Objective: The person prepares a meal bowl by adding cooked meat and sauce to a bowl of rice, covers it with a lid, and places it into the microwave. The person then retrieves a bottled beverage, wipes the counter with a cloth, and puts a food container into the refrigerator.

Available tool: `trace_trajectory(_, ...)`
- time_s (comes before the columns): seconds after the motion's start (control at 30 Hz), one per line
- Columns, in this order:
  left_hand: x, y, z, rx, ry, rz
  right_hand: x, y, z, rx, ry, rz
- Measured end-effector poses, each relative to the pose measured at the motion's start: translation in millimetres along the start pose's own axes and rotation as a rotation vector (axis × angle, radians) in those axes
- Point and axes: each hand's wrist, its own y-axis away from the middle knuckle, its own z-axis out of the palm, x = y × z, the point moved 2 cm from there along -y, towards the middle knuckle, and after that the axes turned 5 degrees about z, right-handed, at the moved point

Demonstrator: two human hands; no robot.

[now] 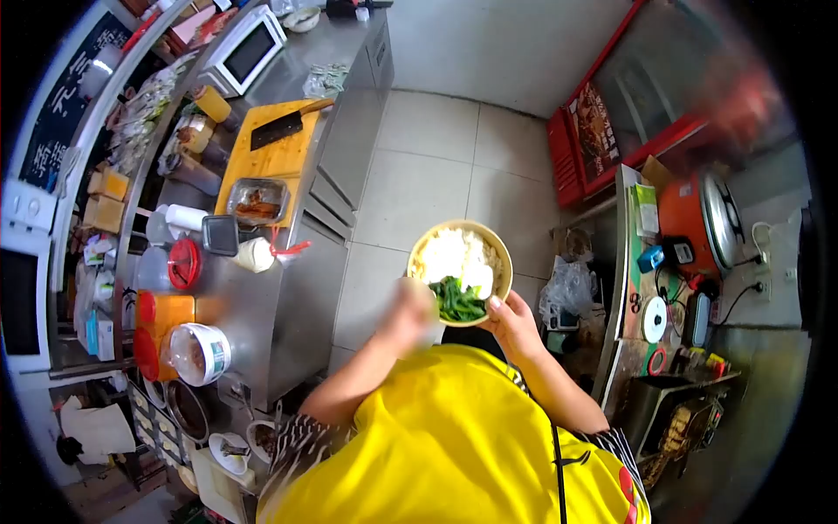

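Observation:
A round bowl [502, 247] with a pale brown rim is held in front of my body, above the tiled floor. White rice [447, 253] fills much of it, and dark green leafy vegetables [456, 301] lie in the part nearest me. My left hand [408, 314], blurred, grips the bowl's near left side. On the near right side my right hand [513, 325] holds the rim, its thumb on top and its other fingers partly hidden beneath.
To the left, a steel counter [292, 288] bears a cutting board [292, 148] with a cleaver [278, 131], a clear food container [259, 201] and red-lidded tubs [170, 308]. At right stand an orange cooker [687, 218] and a red-framed cabinet [572, 162].

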Motion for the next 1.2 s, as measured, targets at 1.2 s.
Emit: trace_trajectory(1.2, -17, -179, 15, 1.302, 0.730, 1.143, 101, -555, 196, -1.912, 2.170, -0.802)
